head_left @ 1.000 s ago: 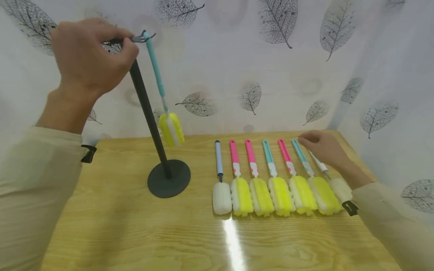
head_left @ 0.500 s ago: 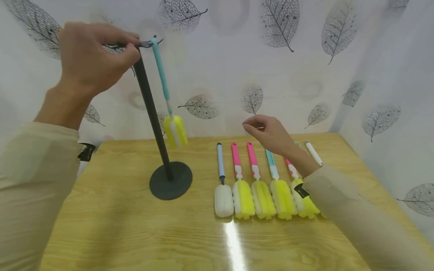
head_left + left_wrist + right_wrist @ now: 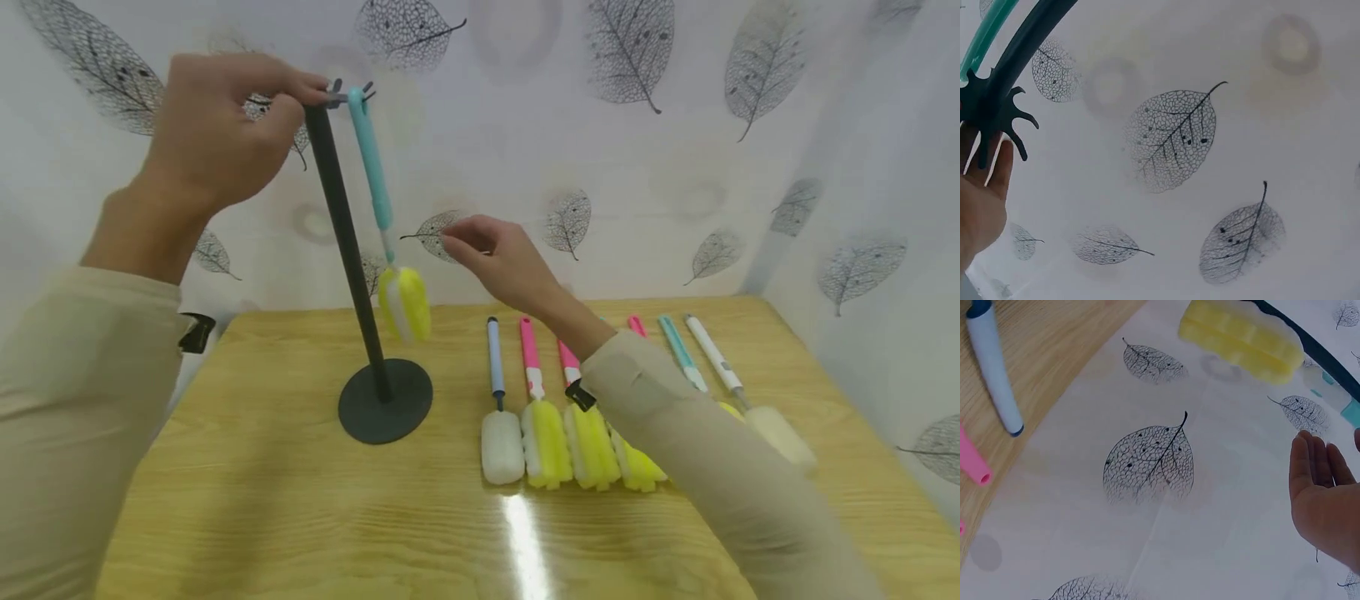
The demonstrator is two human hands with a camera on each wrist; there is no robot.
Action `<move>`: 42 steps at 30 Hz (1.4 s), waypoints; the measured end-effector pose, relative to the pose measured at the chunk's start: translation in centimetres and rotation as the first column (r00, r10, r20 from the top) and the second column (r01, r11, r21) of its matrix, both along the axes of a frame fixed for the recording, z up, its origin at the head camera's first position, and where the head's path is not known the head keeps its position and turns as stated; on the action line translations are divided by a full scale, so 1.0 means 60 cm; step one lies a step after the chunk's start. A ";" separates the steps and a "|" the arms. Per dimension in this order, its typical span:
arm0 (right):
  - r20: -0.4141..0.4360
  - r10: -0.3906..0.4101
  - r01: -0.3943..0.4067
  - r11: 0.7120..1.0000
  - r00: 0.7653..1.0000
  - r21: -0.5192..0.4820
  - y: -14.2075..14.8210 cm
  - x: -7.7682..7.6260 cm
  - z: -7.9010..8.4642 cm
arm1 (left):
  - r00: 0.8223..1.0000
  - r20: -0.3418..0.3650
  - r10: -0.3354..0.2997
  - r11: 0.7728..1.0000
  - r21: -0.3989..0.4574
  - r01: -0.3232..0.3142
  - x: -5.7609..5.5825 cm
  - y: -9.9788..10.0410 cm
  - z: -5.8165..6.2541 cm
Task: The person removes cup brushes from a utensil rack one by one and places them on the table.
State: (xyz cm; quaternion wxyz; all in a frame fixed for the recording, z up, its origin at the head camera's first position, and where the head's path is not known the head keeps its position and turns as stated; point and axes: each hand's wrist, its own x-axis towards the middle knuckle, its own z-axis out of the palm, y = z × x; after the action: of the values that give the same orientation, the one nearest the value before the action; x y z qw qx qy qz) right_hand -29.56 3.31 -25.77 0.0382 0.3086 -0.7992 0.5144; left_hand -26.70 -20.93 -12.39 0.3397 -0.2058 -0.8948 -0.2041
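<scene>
My left hand point(image 3: 221, 133) grips the top of a dark stand point(image 3: 343, 225), its thumb and fingers at the prongs. In the left wrist view, that hand's fingers lie against the stand's hooked crown point(image 3: 997, 109). From one hook hangs a sponge bottle brush point(image 3: 371, 162) with a teal handle and a yellow-and-white head. My right hand point(image 3: 513, 262) is in the air to the right of the hanging brush, its fingers loosely bent and holding nothing. The right wrist view has the brush's sponge head point(image 3: 1241, 340) above and left of that hand point(image 3: 1325, 494).
Several more bottle brushes lie in a row on the wooden table point(image 3: 270, 500), some partly hidden by the right forearm. A blue-handled brush point(image 3: 496, 358) is at the row's left end, a white-handled brush point(image 3: 712, 350) at its right. Leaf-patterned curtain point(image 3: 517, 167) backs the table.
My right hand has moved left, from above the row's right end to near the hanging brush. The brush has turned slightly on its hook. My left hand stays at the stand's top.
</scene>
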 end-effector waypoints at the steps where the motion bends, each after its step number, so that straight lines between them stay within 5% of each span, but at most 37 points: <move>1: 0.016 0.009 -0.008 0.999 1.000 -0.034 -0.009 -0.001 0.003 | 0.999 -0.034 0.007 0.999 -0.045 -0.009 0.002 0.004 0.001; 5: 0.050 0.024 -0.017 0.990 0.998 -0.138 -0.042 0.006 0.022 | 0.985 -0.170 0.010 0.977 -0.206 -0.046 0.005 0.016 0.003; 9: 0.025 0.016 -0.011 0.981 1.000 -0.192 -0.064 0.022 0.042 | 0.974 -0.226 -0.012 0.968 -0.249 -0.046 0.004 0.025 0.004; 20: 0.009 -0.050 0.050 0.922 0.999 -0.384 -0.083 0.012 0.031 | 0.942 -0.335 -0.038 0.977 -0.212 -0.036 -0.007 0.047 -0.005; 30: -0.097 -0.062 0.024 0.937 0.993 -0.349 -0.093 -0.017 0.017 | 0.897 -0.439 -0.040 0.982 -0.184 -0.046 -0.009 0.045 -0.008; 38: -0.084 -0.061 0.025 0.924 0.995 -0.381 -0.074 0.027 0.060 | 0.891 -0.453 0.016 0.985 -0.145 -0.091 -0.010 0.034 -0.016; 42: -0.086 -0.082 0.043 0.923 0.993 -0.382 -0.055 0.029 0.068 | 0.892 -0.449 0.042 0.986 -0.127 -0.111 -0.008 0.023 -0.020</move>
State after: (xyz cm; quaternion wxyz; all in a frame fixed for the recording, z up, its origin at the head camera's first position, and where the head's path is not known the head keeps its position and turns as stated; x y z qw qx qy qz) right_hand -27.85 0.04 -21.69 0.1535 0.2953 -0.6913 0.6414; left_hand -27.20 -19.53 -13.58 0.5267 -0.2364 -0.8135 -0.0704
